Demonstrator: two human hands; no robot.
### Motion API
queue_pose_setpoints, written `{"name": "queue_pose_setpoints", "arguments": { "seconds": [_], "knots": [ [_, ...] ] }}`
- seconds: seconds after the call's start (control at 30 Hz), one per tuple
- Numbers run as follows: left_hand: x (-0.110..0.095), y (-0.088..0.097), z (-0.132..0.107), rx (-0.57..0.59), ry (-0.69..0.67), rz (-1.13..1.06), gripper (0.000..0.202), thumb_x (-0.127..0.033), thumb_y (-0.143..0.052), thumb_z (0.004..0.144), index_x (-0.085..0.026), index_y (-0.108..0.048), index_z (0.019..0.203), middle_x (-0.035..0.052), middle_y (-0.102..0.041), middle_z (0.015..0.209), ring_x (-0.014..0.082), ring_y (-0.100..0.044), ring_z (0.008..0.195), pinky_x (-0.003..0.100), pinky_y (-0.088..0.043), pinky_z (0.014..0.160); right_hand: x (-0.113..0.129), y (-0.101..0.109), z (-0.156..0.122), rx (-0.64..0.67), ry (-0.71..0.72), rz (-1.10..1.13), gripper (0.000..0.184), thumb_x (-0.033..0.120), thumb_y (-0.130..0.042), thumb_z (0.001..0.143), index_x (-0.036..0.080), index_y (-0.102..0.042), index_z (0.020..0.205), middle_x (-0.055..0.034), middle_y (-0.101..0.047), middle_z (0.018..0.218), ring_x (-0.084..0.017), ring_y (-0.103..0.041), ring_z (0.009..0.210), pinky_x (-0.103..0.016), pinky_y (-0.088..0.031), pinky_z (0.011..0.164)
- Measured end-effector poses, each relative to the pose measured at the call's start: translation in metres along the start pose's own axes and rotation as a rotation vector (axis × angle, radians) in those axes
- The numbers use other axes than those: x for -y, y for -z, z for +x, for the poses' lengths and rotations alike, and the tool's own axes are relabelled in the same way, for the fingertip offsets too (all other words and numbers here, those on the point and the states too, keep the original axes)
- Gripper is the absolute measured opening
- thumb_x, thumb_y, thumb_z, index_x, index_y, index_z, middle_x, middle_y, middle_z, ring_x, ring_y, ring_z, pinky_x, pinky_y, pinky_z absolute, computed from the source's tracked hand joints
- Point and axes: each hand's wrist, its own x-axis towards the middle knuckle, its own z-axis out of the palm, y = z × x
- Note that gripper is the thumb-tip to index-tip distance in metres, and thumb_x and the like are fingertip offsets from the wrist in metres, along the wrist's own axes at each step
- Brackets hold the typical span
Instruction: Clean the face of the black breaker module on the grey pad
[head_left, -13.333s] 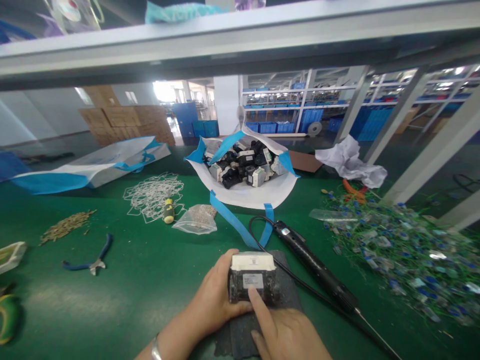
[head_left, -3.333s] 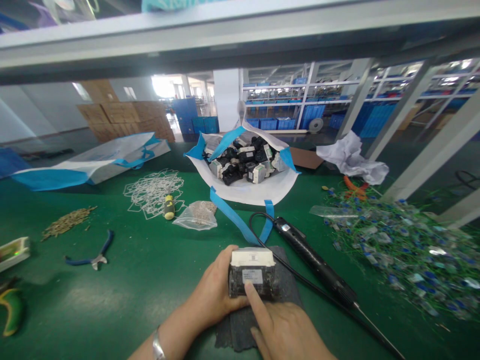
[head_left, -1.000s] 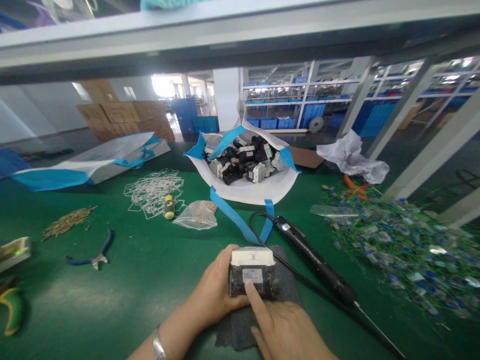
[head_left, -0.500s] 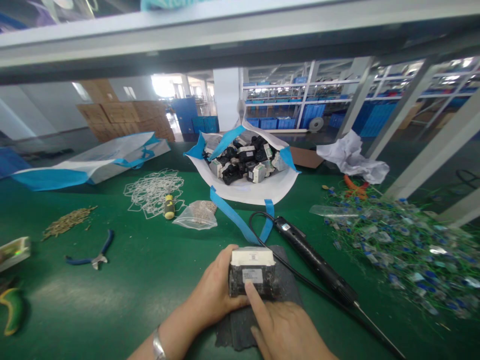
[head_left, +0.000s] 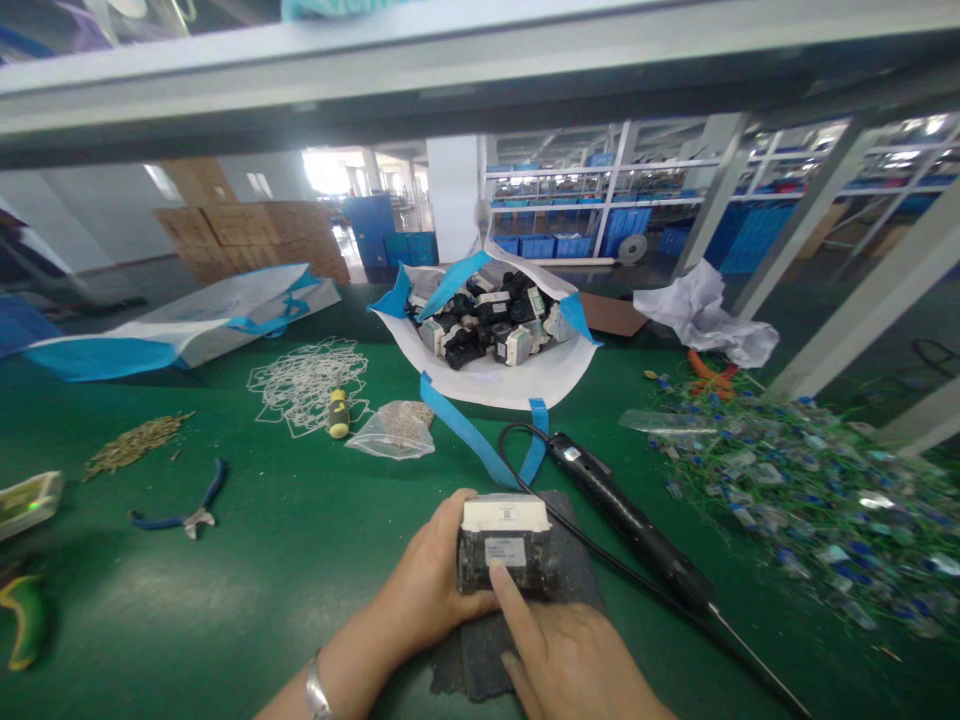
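My left hand (head_left: 425, 575) is wrapped round the left side of a boxy device (head_left: 472, 575), which has a dirty black body, a white top part and a printed label on its front. On that label rests the tip of the stretched index finger of my right hand (head_left: 574, 655); the other fingers are bent and partly hidden. Beneath the device lies a worn dark grey mat (head_left: 487, 660). To the right, a black electric screwdriver (head_left: 637, 525) with a long bit lies on the bench, its cable looping past the device.
Ahead, a white bag (head_left: 495, 390) with blue straps holds several similar devices. Cut wires (head_left: 817, 500) with seal tags heap on the right. Leftward lie blue-handled cutters (head_left: 196, 520), screws (head_left: 139, 443), bent white wires (head_left: 300, 385), a yellow-black screwdriver handle (head_left: 339, 415) and a plastic bag (head_left: 394, 435).
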Motion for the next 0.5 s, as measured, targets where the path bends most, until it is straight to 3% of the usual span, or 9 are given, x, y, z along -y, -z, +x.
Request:
{"name": "queue_pose_setpoints", "arguments": {
  "seconds": [0.5],
  "knots": [
    [-0.0005, 0.0010, -0.0004, 0.019, 0.006, 0.001, 0.068, -0.022, -0.063, 0.061, -0.021, -0.025, 0.117, 0.0088, -0.046, 0.111, 0.0225, -0.047, 0.101, 0.038, -0.040, 0.088, -0.0002, 0.0005, 0.0017, -0.010, 0.003, 0.016, 0.061, 0.013, -0.051, 0.064, 0.000, -0.027, 0.119, -0.0067, -0.064, 0.062, -0.020, -0.057, 0.044, -0.030, -0.045, 0.039]
  ]
}}
